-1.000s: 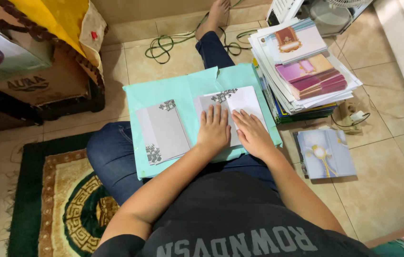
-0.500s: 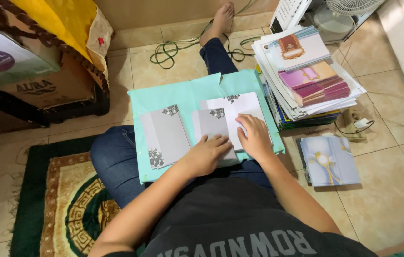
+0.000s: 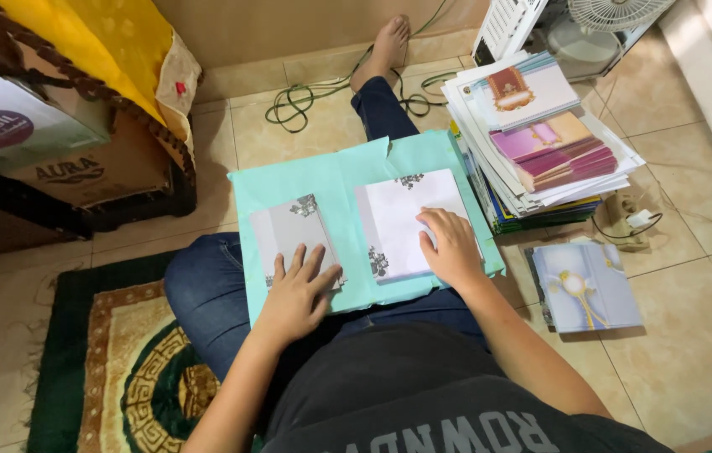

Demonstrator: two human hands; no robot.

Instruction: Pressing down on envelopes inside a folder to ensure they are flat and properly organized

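Observation:
A mint-green sheet [image 3: 339,180] lies across my lap. Two pale cards with grey floral corners rest on it. My left hand [image 3: 297,289] lies flat, fingers spread, on the lower end of the left card [image 3: 289,231]. My right hand [image 3: 450,245] presses palm down on the right edge of the larger right card [image 3: 402,222]. Neither hand grips anything.
A tall stack of printed cards and papers [image 3: 540,138] stands on the tiles at the right. A small pile of bluish cards [image 3: 584,287] lies nearer me. Cables [image 3: 305,96], a fan [image 3: 599,25], a cardboard box [image 3: 79,159] and a patterned rug [image 3: 112,369] surround my outstretched leg.
My left hand has slid from the right card across to the left card. My right hand has stayed on the right card, which now lies as one wide sheet.

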